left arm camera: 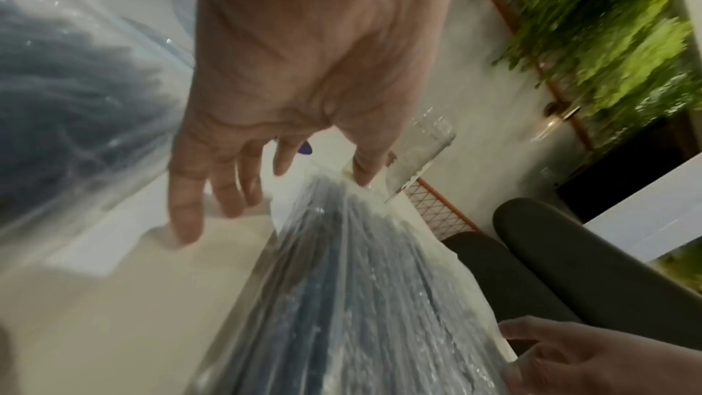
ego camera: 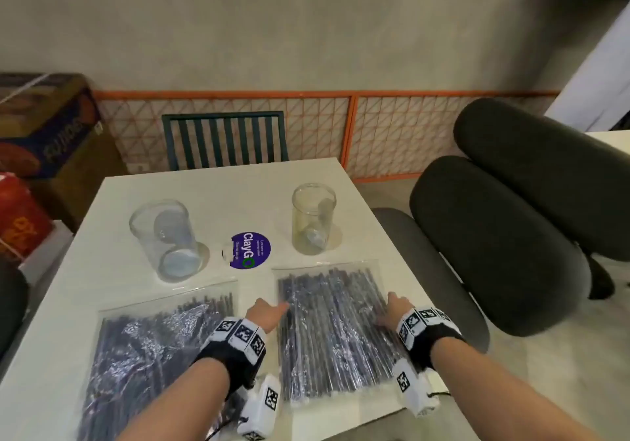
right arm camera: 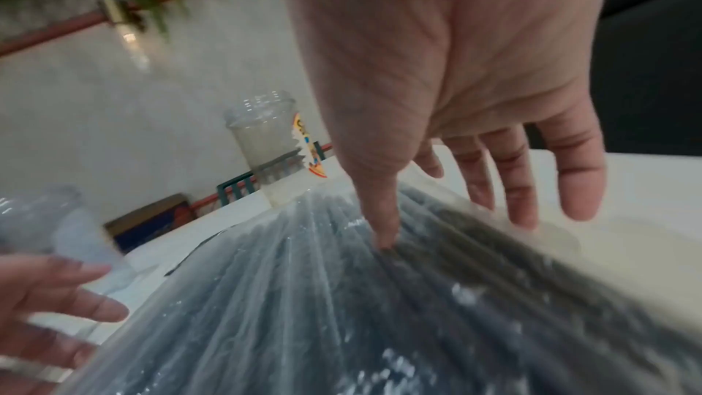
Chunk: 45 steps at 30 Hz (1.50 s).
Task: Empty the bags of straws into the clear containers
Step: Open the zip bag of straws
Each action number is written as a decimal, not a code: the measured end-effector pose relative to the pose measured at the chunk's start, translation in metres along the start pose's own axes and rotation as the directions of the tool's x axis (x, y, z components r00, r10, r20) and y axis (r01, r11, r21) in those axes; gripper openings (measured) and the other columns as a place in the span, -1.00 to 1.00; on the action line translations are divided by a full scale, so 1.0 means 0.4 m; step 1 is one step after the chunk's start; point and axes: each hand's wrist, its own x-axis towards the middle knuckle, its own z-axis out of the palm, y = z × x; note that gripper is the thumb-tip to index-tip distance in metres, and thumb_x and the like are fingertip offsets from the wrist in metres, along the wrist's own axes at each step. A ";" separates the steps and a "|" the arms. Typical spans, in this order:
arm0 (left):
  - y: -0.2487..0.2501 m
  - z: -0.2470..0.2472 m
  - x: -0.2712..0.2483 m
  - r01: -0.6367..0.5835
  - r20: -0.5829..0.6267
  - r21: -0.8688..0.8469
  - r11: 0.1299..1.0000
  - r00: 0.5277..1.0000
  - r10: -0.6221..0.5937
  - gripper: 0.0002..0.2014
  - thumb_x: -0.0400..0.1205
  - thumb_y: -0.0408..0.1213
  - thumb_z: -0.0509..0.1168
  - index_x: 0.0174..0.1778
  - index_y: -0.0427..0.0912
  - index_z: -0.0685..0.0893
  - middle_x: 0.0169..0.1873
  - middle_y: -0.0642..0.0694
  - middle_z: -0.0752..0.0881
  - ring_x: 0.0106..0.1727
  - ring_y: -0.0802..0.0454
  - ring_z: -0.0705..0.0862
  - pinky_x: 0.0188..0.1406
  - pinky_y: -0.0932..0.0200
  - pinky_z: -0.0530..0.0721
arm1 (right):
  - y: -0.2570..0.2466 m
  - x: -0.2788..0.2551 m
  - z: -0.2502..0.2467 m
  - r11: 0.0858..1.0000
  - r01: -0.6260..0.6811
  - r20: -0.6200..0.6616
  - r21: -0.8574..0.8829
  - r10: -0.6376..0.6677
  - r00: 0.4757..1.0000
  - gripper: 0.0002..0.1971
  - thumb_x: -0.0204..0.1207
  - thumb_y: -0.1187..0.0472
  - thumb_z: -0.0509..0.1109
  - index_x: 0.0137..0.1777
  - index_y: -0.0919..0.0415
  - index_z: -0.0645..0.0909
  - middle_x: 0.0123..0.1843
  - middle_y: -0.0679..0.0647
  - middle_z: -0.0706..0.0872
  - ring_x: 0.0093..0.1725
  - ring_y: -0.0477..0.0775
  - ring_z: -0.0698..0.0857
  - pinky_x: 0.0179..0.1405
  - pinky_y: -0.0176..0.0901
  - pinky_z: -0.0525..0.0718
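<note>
Two clear plastic bags of dark straws lie flat on the white table (ego camera: 112, 202): left bag (ego camera: 150, 348), right bag (ego camera: 337, 324). Beyond them stand two upright clear containers, left container (ego camera: 167, 239) and right container (ego camera: 313, 219), both without straws.

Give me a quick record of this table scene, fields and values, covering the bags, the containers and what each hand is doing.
right bag of straws: flat on the white table, full
left bag of straws: flat, full
left container: upright, empty
right container: upright, empty
left hand: open, at the right bag's left edge
right hand: open, thumb pressing the right bag's right side
sticker: purple, between the containers
</note>
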 end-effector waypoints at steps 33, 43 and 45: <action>0.255 -0.116 -0.223 -0.706 -0.656 -0.002 0.708 0.535 0.532 -0.52 0.57 -0.08 0.32 0.37 -0.12 0.39 0.25 -0.14 0.43 0.25 -0.05 0.44 0.14 0.16 0.41 | -0.114 -0.153 -0.253 0.223 0.447 -0.409 0.866 -0.196 0.891 -0.78 0.41 0.25 0.51 0.03 0.13 0.61 0.10 0.07 0.72 0.04 0.09 0.72 -0.06 0.07 0.64; 0.381 0.003 -0.277 -0.248 0.149 -0.652 0.716 0.885 0.442 -0.75 0.61 -0.23 0.23 -0.38 -0.18 0.62 -0.70 0.03 0.49 -0.68 0.17 0.44 -0.67 0.31 0.54 | -0.114 -0.230 -0.254 0.235 0.726 -0.587 0.646 -0.454 0.670 -0.70 0.45 0.52 0.37 -0.07 0.07 0.68 -0.14 -0.03 0.71 -0.05 -0.09 0.69 0.09 -0.16 0.63; 0.375 0.010 -0.276 -0.252 0.160 -0.653 0.714 0.876 0.455 -0.79 0.54 -0.37 0.25 -0.43 -0.17 0.60 -0.72 0.04 0.48 -0.68 0.17 0.43 -0.66 0.32 0.54 | -0.104 -0.229 -0.251 0.263 0.723 -0.589 0.639 -0.437 0.680 -0.70 0.44 0.53 0.38 -0.11 0.07 0.65 -0.18 -0.08 0.69 -0.10 -0.15 0.68 0.05 -0.16 0.62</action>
